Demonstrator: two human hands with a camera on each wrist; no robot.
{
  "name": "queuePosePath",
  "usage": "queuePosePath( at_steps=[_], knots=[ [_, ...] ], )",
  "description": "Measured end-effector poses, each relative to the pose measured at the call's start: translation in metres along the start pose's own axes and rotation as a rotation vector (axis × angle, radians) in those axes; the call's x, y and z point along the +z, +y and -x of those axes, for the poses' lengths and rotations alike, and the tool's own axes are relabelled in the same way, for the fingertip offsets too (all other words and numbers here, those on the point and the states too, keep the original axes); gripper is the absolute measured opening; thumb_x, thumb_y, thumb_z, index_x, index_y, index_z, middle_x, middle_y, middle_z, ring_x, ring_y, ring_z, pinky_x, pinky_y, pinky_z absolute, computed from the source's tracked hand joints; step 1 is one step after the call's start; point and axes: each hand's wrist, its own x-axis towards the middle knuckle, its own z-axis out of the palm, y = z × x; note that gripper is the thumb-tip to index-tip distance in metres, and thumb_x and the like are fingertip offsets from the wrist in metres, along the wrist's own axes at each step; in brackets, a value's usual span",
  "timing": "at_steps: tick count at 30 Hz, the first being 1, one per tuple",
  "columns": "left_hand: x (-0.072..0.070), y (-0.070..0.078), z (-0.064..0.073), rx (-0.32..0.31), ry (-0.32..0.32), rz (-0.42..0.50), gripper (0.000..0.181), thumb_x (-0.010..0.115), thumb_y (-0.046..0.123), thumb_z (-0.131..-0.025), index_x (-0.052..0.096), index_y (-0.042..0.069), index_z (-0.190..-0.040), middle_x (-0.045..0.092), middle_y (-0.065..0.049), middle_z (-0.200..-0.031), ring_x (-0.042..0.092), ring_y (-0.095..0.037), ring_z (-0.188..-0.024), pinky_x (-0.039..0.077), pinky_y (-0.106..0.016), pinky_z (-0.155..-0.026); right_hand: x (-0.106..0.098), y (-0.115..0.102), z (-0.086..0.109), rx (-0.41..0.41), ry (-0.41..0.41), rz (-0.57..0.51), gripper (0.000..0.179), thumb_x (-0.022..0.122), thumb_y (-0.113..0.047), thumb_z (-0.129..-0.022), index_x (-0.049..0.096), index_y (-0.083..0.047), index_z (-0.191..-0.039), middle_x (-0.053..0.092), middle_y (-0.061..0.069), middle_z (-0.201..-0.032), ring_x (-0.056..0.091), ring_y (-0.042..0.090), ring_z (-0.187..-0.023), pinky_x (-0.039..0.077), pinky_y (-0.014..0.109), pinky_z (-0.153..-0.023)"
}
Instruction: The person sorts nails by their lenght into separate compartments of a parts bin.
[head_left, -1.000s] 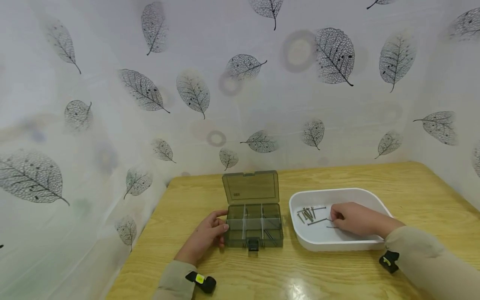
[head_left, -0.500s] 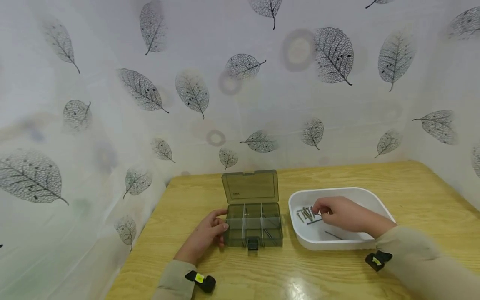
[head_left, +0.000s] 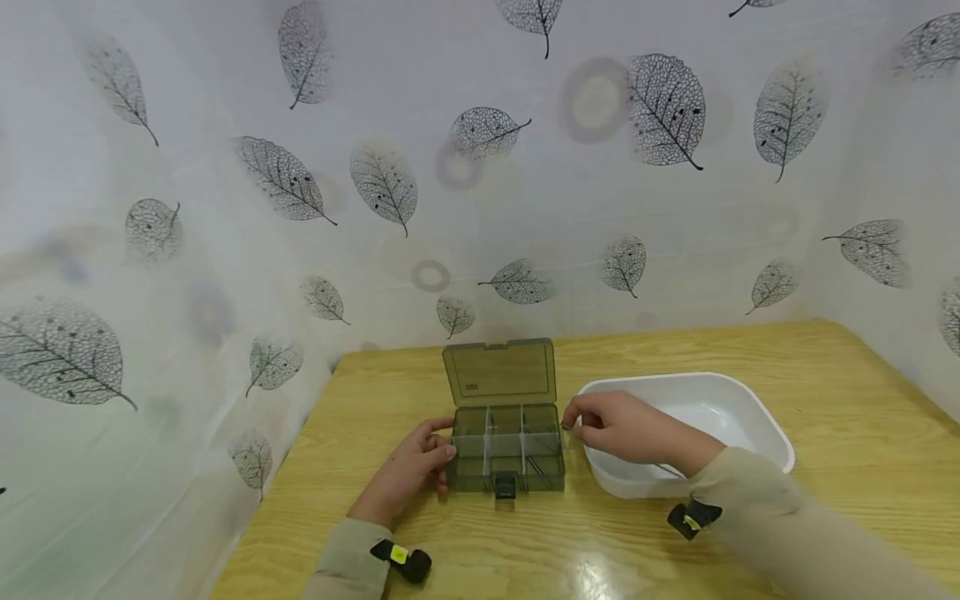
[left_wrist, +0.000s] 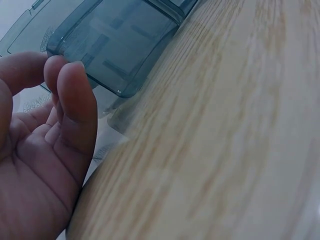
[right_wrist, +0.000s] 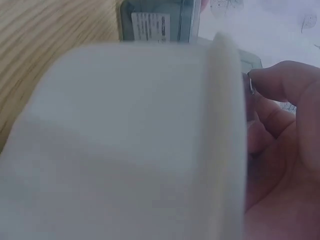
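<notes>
Head view: one smoky translucent compartment box (head_left: 507,450) sitting on the tabletop (head_left: 375,400), lid standing open at the back, six compartments inside, thin dark nails lying in the near right one. One white tray (head_left: 750,417) resting just right of the box. Two hands showing. Left hand (head_left: 412,471) touching the box's left wall, fingers loosely curved against it. Right hand (head_left: 622,427) hovering over the tray's left rim, beside the box's right edge, fingertips pressed together in a pinch; the pinched item too small to identify.

Left wrist view: fingers (left_wrist: 75,100) lying relaxed beside the box's rounded grey corner.

Right wrist view: blurred tray wall filling the frame; thumb and forefinger (right_wrist: 280,80) closing on something small and grey, indistinct.
</notes>
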Motion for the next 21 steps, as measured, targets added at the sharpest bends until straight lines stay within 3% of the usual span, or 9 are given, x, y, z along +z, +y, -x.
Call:
queuePosePath(
  at_steps=[12, 21],
  knots=[
    [0.001, 0.001, 0.003, 0.000, 0.000, 0.014, 0.055, 0.059, 0.014, -0.104, 0.035, 0.005, -0.153, 0.055, -0.014, -0.103, 0.056, -0.018, -0.071, 0.056, -0.036, -0.064, 0.015, -0.021, -0.023, -0.007, -0.017, 0.006, 0.018, 0.060, -0.012, -0.099, 0.070, -0.013, -0.114, 0.056, -0.011, -0.074, 0.046, 0.006, -0.060, 0.044, 0.031, -0.062],
    [0.001, 0.001, 0.001, 0.003, 0.004, 0.005, 0.055, 0.059, 0.015, -0.104, 0.036, 0.006, -0.153, 0.055, -0.014, -0.102, 0.056, -0.018, -0.071, 0.056, -0.035, -0.065, 0.015, -0.024, -0.023, 0.009, -0.016, 0.010, 0.019, 0.060, -0.012, -0.098, 0.071, -0.012, -0.113, 0.064, -0.008, -0.087, 0.053, 0.005, -0.069, 0.047, 0.031, -0.065]
  ],
)
